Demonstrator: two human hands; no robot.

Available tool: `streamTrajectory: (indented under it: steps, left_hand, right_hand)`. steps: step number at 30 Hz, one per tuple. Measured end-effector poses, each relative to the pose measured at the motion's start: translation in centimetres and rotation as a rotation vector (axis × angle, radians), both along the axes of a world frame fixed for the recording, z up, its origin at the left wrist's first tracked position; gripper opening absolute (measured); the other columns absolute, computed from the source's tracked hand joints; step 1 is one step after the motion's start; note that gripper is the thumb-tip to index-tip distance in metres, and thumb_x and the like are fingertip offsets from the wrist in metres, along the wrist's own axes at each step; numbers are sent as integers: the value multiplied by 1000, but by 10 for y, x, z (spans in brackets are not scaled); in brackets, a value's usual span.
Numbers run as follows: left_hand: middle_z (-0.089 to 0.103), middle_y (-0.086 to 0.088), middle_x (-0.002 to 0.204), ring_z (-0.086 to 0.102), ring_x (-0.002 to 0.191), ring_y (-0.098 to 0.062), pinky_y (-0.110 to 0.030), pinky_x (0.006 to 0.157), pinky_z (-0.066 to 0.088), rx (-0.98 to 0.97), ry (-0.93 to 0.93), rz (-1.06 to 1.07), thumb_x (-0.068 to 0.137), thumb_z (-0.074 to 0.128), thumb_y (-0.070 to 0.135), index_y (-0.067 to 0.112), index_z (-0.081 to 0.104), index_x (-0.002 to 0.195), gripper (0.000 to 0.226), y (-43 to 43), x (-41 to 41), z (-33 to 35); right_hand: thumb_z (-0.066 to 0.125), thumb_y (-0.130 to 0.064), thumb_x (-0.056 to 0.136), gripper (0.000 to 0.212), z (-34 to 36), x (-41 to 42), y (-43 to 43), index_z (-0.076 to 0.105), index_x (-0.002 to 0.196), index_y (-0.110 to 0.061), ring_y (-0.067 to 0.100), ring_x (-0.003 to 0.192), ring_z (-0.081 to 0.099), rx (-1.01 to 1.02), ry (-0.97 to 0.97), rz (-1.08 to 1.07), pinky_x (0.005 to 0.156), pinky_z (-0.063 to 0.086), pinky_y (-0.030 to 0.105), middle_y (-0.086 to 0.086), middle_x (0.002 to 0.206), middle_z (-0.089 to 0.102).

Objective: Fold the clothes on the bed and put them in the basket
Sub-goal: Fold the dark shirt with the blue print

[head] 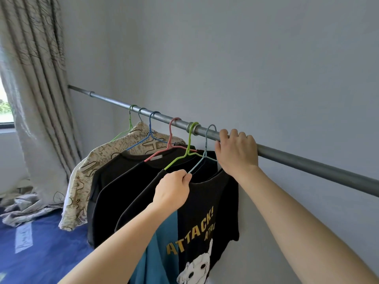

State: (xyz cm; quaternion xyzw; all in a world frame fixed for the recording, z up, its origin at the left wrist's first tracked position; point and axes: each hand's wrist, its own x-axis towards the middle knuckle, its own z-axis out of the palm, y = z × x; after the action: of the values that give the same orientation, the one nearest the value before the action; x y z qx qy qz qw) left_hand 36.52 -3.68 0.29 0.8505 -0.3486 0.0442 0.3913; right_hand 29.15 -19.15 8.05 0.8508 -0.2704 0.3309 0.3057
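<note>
Steel rail (pixel 307 163) steadies our curled right hand (pixel 238 152); our left hand (pixel 174 189) pinches the pale-blue hanger (pixel 202 160), freeing the ATTACK T-shirt (pixel 205 222).

six hangers (pixel 189 140) (one bare), four shirts (pixel 201 212), two hands (pixel 172 190)

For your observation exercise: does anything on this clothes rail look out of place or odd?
Yes: the green hanger at the rail's far left hangs empty, and so does the blue hanger two hooks along, while neighbouring hangers carry shirts.

Left hand (pixel 173 190) pinching the blue hanger (pixel 202 158) under a black printed shirt (pixel 196 228), right hand (pixel 235 149) on the rail (pixel 307 163).
</note>
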Motion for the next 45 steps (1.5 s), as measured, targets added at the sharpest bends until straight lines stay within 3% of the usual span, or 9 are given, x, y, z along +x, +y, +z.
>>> streamTrajectory:
  steps: [6, 11, 14, 18, 24, 30, 36, 39, 45]
  left_hand:
    - [56, 4, 63, 50, 52, -9, -24, 50, 34, -43, -45, -36, 102, 43, 34, 15, 63, 86, 33, 21, -12, 31]
    - [49, 13, 43, 43, 37, -1, -13, 42, 32, -132, 39, -76, 102, 47, 29, 20, 70, 91, 27, 78, -37, 2]
    - [48, 18, 43, 43, 40, -3, -15, 44, 32, -134, 9, -65, 101, 48, 29, 23, 72, 91, 27, 114, -43, -4]
    - [59, 20, 58, 48, 49, -1, -15, 52, 34, -84, -13, -67, 102, 47, 30, 25, 72, 92, 27, 178, -54, 11]
    - [74, 1, 92, 67, 90, -36, -56, 84, 53, -146, 40, -1, 89, 52, 55, 34, 72, 100, 31, 334, -61, 43]
    - [71, 4, 80, 58, 69, -1, -23, 73, 49, -189, -174, 352, 97, 54, 33, 14, 73, 97, 27, 498, -72, 15]
    - [58, 6, 66, 57, 60, -24, -32, 58, 42, -24, -578, 614, 101, 39, 38, 14, 61, 95, 33, 661, -85, 1]
    - [65, -2, 72, 59, 52, -31, -27, 49, 39, 137, -812, 716, 103, 33, 40, 10, 59, 93, 41, 731, -90, 2]
    - [65, -2, 69, 59, 48, -27, -27, 40, 34, 331, -925, 880, 105, 29, 39, 8, 61, 87, 48, 837, -111, 4]
  right_hand:
    - [44, -27, 91, 34, -5, -3, 0, 59, 109, -3, 25, 68, 44, 8, -50, 59, 64, 34, 37, 12, 84, 61]
    - [37, -30, 92, 40, -36, -18, 25, 64, 110, -7, 29, 117, 52, 282, -195, 548, 111, 28, 47, 13, 118, 63]
    - [34, -47, 95, 45, -40, -29, 62, 65, 89, -16, 13, 71, 57, 776, -30, 852, 77, 49, 41, 0, 74, 64]
    - [50, -51, 95, 55, -34, -14, 131, 36, 51, -22, 10, 44, 36, 714, -107, 930, 49, 30, 31, -6, 45, 34]
    - [56, -48, 88, 61, 1, 7, 273, 33, 43, -13, 15, 39, 28, 688, -228, 1080, 48, 32, 32, 2, 40, 30]
    - [59, -41, 85, 53, 7, 26, 430, 39, 43, -16, 13, 38, 32, 689, -137, 1204, 48, 29, 24, -2, 39, 33]
    - [55, -45, 85, 52, 12, 26, 600, 39, 47, -13, 15, 41, 31, 635, -58, 1338, 63, 54, 34, -1, 43, 29]
    - [54, -54, 90, 63, 14, 31, 663, 31, 45, -17, 11, 35, 25, 658, -13, 1384, 67, 51, 30, -6, 40, 23]
    - [58, -35, 86, 54, 9, 47, 748, 34, 41, -17, 11, 28, 26, 869, 86, 1454, 56, 45, 32, -8, 27, 24]
